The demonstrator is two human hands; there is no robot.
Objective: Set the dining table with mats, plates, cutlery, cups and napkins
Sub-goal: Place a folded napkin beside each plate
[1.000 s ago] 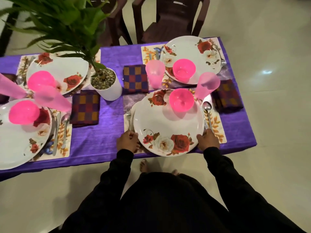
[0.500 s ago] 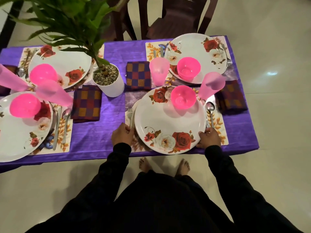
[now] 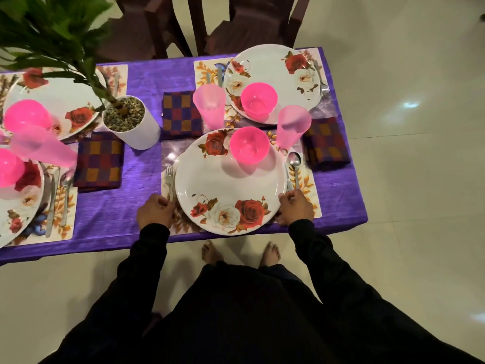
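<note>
A white rose-patterned plate [image 3: 225,190] carrying a pink bowl [image 3: 248,148] lies on a floral mat [image 3: 311,195] at the near table edge. My left hand [image 3: 154,212] is curled round the lower end of the fork [image 3: 169,177] left of the plate. My right hand [image 3: 296,206] pinches the handle end of the knife [image 3: 288,177], beside the spoon [image 3: 295,164] right of the plate. A pink cup [image 3: 291,126] and a checked napkin [image 3: 326,143] sit beyond it. The far setting has its own plate [image 3: 273,72], bowl [image 3: 258,101], cup [image 3: 210,106] and napkin [image 3: 181,114].
A white potted plant [image 3: 131,122] stands mid-table on the purple cloth [image 3: 112,208]. Two more settings with plates, pink bowls, a tipped-looking pink cup [image 3: 42,151] and a napkin [image 3: 99,161] fill the left. Dark chairs [image 3: 249,24] stand behind. My bare feet [image 3: 270,254] are on the tiled floor.
Both hands stay beside the near plate. They have shifted slightly off its rim onto the cutlery handles, and my view has tilted downward.
</note>
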